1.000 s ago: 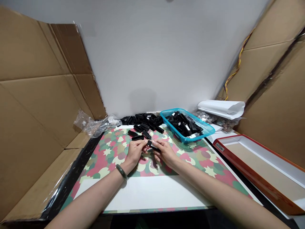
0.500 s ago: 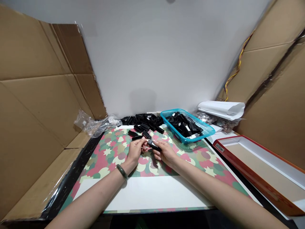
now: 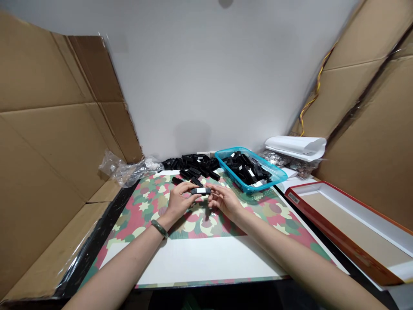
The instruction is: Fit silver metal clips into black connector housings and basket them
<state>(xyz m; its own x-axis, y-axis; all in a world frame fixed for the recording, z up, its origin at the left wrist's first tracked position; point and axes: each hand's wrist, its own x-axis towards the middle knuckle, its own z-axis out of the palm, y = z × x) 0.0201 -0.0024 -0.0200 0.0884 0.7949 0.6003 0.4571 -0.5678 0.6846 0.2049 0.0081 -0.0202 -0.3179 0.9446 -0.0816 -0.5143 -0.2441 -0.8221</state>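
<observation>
A small black plastic connector (image 3: 200, 191) with a white label on its face is held level between my hands, just above the mat. My left hand (image 3: 178, 200) pinches its left end, and my right hand (image 3: 225, 201) holds its right end with the fingertips. A green bangle (image 3: 159, 228) circles my left wrist. Beyond my hands lies a heap of similar black parts (image 3: 193, 165), with a few loose ones near my left fingers. A blue plastic basket (image 3: 248, 188) full of more black parts stands to the right of the heap.
My arms rest over a camouflage-patterned mat (image 3: 142, 211) with a white sheet (image 3: 206, 258) near me. Cardboard panels (image 3: 48, 107) line both sides, with a white wall behind. A red-edged tray (image 3: 322, 232), white paper roll (image 3: 297, 145) and plastic bag (image 3: 119, 169) are nearby.
The connector has turned level, with its white label now facing me. My hands have moved slightly apart and now hold it by its two ends. My view has shifted slightly.
</observation>
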